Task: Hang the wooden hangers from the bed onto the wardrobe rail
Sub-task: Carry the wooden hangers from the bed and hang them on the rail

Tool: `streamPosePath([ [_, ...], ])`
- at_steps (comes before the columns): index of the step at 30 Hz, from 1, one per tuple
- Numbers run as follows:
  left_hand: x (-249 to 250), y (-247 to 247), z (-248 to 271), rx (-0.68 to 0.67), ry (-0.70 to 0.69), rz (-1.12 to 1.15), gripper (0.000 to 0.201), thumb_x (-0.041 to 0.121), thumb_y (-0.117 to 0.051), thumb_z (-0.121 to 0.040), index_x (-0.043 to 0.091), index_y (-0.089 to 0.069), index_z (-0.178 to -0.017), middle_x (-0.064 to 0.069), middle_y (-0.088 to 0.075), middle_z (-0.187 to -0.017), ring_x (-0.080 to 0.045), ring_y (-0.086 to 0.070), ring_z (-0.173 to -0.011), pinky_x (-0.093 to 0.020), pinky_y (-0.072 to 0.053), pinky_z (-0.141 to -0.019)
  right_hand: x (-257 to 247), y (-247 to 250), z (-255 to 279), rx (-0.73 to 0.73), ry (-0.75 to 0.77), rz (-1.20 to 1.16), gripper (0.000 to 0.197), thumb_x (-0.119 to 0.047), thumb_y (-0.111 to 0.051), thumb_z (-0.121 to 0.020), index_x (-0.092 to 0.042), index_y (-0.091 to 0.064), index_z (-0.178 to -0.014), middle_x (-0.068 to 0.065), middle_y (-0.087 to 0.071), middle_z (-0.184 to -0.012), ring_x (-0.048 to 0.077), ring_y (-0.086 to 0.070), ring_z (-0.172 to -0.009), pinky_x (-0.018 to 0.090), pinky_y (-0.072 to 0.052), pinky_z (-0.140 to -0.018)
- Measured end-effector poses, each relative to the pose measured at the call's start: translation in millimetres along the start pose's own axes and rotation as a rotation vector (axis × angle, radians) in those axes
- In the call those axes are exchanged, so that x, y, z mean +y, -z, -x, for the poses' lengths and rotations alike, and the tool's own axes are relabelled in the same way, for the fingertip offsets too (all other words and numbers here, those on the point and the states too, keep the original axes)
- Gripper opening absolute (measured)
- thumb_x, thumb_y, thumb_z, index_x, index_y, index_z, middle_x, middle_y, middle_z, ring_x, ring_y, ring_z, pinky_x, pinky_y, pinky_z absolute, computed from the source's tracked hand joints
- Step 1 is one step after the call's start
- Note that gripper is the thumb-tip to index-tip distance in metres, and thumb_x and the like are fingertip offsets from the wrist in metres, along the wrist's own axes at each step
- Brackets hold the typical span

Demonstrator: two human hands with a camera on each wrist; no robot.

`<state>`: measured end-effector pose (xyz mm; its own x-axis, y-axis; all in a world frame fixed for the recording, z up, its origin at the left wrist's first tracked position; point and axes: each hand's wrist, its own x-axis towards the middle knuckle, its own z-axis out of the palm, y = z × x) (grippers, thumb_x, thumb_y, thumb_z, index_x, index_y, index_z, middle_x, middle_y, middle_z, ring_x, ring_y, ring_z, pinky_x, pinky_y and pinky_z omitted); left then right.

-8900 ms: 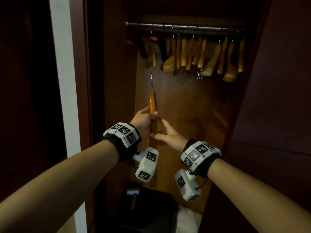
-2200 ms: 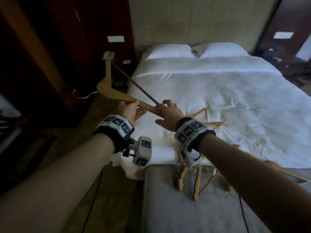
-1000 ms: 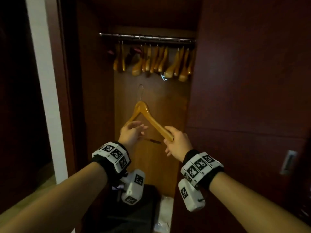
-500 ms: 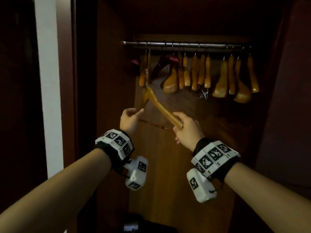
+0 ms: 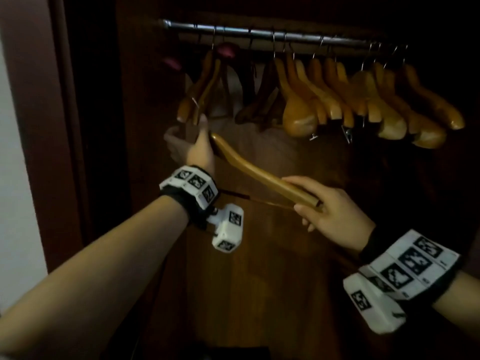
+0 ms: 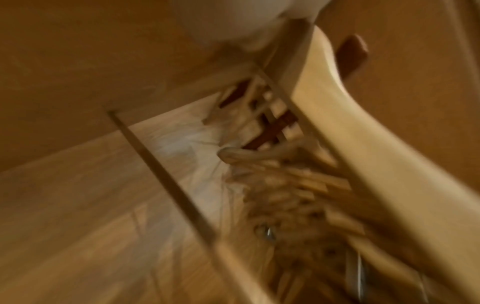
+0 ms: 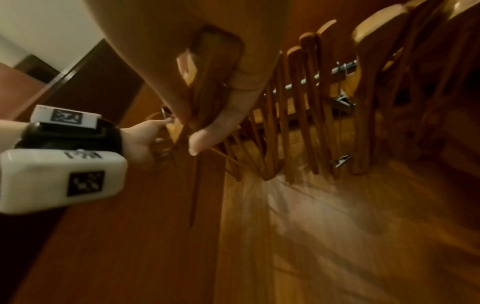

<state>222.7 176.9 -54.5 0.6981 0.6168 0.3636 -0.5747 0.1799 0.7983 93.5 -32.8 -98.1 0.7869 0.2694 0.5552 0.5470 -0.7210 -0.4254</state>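
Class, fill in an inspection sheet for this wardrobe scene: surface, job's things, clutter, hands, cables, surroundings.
Surface: wooden back panel of the wardrobe.
Job's things: held hanger, tilted below the rail, not yet hooked; hung hangers crowd the rail.
Clutter: pale plastic bag behind the hangers.
Hands: left hand holds the hanger near its hook end; right hand grips one arm tip.
Cables: nothing seen.
Surroundings: dark wardrobe frame, pale wall at left.

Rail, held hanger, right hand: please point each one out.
Rail [image 5: 298,37], head view, bare middle of the metal bar.
Held hanger [image 5: 259,172], head view, middle of its wooden arm.
Right hand [image 5: 335,216], head view, back of hand.
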Motion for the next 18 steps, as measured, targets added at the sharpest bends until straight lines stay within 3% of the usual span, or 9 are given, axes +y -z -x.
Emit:
streamPosePath([
  [3,0.4,3.1,-3.0,-0.065,-0.024,0.134,0.080,0.042,-0.075,-0.073,0.026,-0.031,-0.137,-0.004,-0.045,-0.137,-0.021,-0.049,-0.120,-0.036,-0.045,-0.098,2.7,0.4,-0.3,-0.008,-0.014,-0.038,0.053,-0.007,-0.054,-0.091,-0.050,-0.042,-0.121,-0.008,-0.061,-0.093,0.014,-0.065,-0.070,0.032,-0.059,-0.064],
  [6,0.1,0.9,0.3,-0.154,-0.072,0.144,0.080,0.033,-0.071,-0.081,0.027,-0.022,-0.143,-0.001,-0.048,-0.131,-0.013,-0.052,-0.112,-0.024,-0.045,-0.088,3.9,0.8,4.4,0.009,-0.038,-0.034,0.051,-0.007,-0.054,-0.092,-0.039,-0.045,-0.130,-0.005,-0.062,-0.089,0.014,-0.064,-0.070,0.031,-0.059,-0.064],
  [10,0.6,-5.0,4.2,-0.173,-0.124,0.099,0.079,0.043,-0.064,-0.084,0.028,-0.018,-0.146,0.002,-0.050,-0.128,-0.011,-0.054,-0.109,-0.018,-0.045,-0.082,6.6,5.7,12.5,0.031,-0.025,-0.013,0.050,-0.006,-0.053,-0.091,-0.032,-0.045,-0.134,0.001,-0.064,-0.086,0.017,-0.065,-0.068,0.031,-0.057,-0.063],
  [13,4.1,-11.7,10.7,-0.185,-0.151,0.098,0.082,0.051,-0.063,-0.081,0.028,-0.018,-0.146,0.000,-0.050,-0.133,-0.013,-0.054,-0.115,-0.025,-0.048,-0.093,8.0,15.3,23.6,0.044,-0.015,0.006,0.051,-0.006,-0.053,-0.091,-0.031,-0.045,-0.135,0.001,-0.065,-0.090,0.017,-0.065,-0.068,0.035,-0.056,-0.065],
  [15,6.3,-17.9,17.1,-0.228,-0.194,0.076,0.081,0.049,-0.062,-0.083,0.026,-0.017,-0.147,-0.002,-0.044,-0.140,-0.013,-0.048,-0.123,-0.029,-0.043,-0.102,12.6,22.2,34.1,0.052,-0.032,-0.008,0.052,-0.007,-0.053,-0.091,-0.032,-0.044,-0.136,0.004,-0.066,-0.092,0.019,-0.065,-0.068,0.036,-0.057,-0.064],
  [18,7.2,-32.1,31.0,-0.303,-0.269,0.033,0.071,0.043,-0.059,-0.088,0.023,-0.022,-0.146,0.007,-0.047,-0.133,0.000,-0.048,-0.115,-0.016,-0.043,-0.094,21.8,30.5,51.4,0.052,-0.059,-0.044,0.053,-0.010,-0.053,-0.092,-0.034,-0.041,-0.138,0.008,-0.066,-0.089,0.019,-0.065,-0.068,0.034,-0.058,-0.065],
])
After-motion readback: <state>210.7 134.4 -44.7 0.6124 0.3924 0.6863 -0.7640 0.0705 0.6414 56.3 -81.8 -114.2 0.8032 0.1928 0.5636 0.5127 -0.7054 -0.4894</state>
